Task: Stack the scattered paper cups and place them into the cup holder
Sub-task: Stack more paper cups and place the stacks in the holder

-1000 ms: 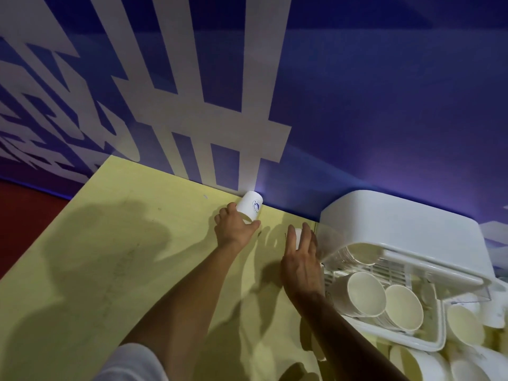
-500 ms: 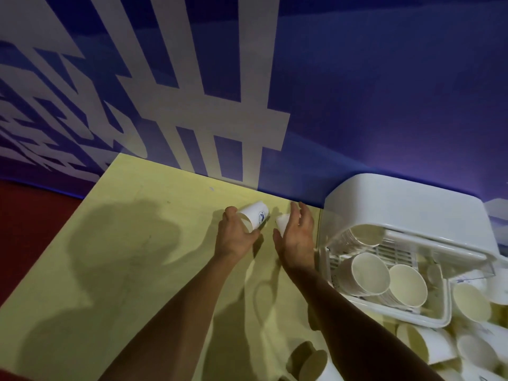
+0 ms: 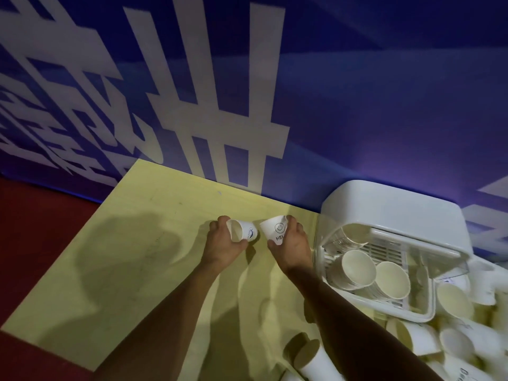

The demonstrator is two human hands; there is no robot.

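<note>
Two paper cups held just apart, not yet nested.
The left hand curls round the blue-logo cup and the right hand round the smiley cup, left of the cup holder; they tilt differently, so a hard push could crumple a rim.

Event booth: lettered blue backdrop, red floor

Left of the cup holder, my right hand hides part of the smiley cup's lettering, and right of it loose cups are cut off at the edge.
</note>
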